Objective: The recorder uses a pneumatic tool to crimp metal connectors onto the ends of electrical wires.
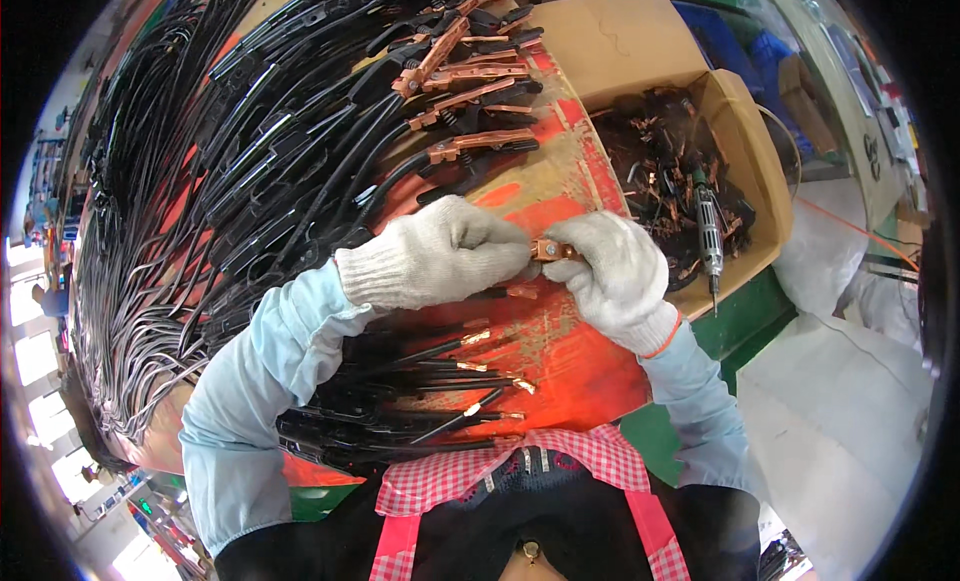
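Note:
Both my hands wear white knit gloves and meet over a worn red worktable (pixel 570 351). Between them is a small copper-coloured clamp piece (pixel 552 250). My left hand (pixel 440 253) is closed on its left end, where a black cable seems to enter, though the glove hides the join. My right hand (pixel 618 266) pinches its right end with thumb and fingers. Just below my hands lie several black cables with bare copper tips (pixel 470 381), pointing right.
A large heap of black cables with copper clamps (pixel 300 131) covers the table's left and far side. An open cardboard box (pixel 745 141) at the right holds dark and copper parts plus a powered screwdriver (pixel 710 236). White sacks (pixel 840 261) lie on the floor at the right.

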{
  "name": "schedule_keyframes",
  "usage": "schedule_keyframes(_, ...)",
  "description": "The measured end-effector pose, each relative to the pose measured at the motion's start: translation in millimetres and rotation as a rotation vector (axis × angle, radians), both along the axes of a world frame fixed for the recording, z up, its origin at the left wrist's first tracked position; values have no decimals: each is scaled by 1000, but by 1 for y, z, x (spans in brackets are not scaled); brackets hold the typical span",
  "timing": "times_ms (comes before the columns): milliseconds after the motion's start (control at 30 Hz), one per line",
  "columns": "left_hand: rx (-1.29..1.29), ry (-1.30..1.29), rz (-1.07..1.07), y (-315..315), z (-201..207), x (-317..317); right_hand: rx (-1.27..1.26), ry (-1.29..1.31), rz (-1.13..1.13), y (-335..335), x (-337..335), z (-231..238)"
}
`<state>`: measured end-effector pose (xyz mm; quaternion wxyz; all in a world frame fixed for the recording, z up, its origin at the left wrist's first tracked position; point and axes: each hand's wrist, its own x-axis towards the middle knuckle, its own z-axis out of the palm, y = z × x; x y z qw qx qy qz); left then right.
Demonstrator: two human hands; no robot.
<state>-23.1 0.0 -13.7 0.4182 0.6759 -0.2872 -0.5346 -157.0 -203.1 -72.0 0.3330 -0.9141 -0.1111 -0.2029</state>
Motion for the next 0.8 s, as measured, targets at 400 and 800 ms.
schedule_keyframes(400,114,-37,-206,-9,-1,9,-285,-100,55,-5,2,16)
schedule_keyframes(800,168,-265,-122,-3,8,-2,-213,-8,119,3,10,12)
